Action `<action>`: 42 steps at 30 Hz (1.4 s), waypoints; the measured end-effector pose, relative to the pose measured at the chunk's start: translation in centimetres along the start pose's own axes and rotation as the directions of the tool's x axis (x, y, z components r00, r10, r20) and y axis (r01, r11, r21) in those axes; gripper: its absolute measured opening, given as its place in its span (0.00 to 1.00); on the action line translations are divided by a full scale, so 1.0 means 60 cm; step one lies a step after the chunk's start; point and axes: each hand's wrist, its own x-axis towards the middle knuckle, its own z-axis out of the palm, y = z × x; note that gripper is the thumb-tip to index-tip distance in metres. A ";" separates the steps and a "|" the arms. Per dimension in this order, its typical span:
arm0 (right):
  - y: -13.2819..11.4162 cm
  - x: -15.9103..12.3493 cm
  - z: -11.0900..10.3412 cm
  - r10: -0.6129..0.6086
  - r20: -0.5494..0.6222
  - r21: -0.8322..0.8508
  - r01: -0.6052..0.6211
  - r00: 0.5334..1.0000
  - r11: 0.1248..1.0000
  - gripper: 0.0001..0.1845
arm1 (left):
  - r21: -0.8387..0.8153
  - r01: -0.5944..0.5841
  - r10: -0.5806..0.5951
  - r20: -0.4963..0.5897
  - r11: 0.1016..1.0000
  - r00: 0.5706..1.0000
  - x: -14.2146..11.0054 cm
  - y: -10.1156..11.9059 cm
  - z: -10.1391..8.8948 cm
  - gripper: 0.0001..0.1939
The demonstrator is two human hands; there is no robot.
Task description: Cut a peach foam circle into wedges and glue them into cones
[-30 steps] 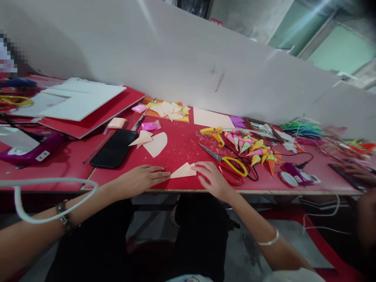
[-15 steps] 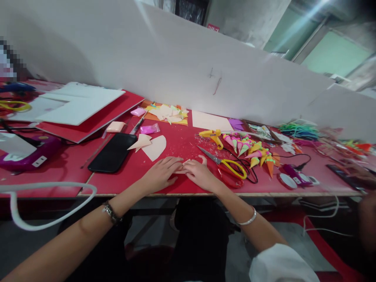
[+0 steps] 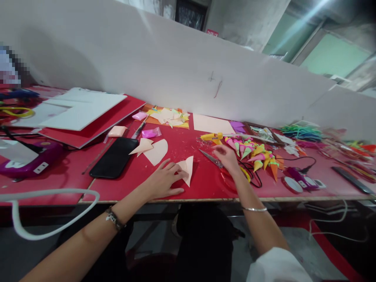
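Note:
My left hand (image 3: 166, 180) rests on the table near its front edge, fingers apart. Its fingertips touch the left side of a folded cream paper piece (image 3: 188, 170), which stands partly raised. My right hand (image 3: 228, 157) is over the scissors (image 3: 212, 158) with yellow and red handles, holding nothing that shows, fingers loosely bent and a little smeared. Just beyond its fingers lies a yellow glue gun (image 3: 212, 137). Left of my hands are a flat rounded cream paper piece (image 3: 157, 152) and a rolled cream paper cone (image 3: 143, 146).
A black phone (image 3: 114, 158) lies left. Small colourful cones (image 3: 260, 156) are heaped right, beside a purple power strip (image 3: 301, 178). White boards (image 3: 85, 109) on a red board are at back left. Paper scraps (image 3: 169, 116) and a cream sheet (image 3: 211, 123) lie along the partition (image 3: 176, 70).
My right hand has left the paper and moved right, over the scissors and towards the glue gun. The folded paper now stands open beside my left hand, which stays near its place.

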 end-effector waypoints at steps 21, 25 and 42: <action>0.003 0.031 -0.051 0.008 -0.091 -0.445 -0.048 0.996 0.894 0.27 | -0.045 0.035 -0.034 0.025 0.998 0.999 -0.003 -0.005 0.015 0.23; -0.040 -0.028 -0.067 -0.108 0.017 -0.484 0.103 0.994 0.869 0.34 | -0.057 0.062 -0.060 0.050 0.996 0.997 -0.001 -0.007 0.019 0.23; -0.042 -0.081 -0.040 -0.197 0.257 -0.555 0.311 0.946 0.771 0.19 | -0.077 0.052 -0.051 0.025 0.996 0.998 -0.003 -0.008 0.020 0.22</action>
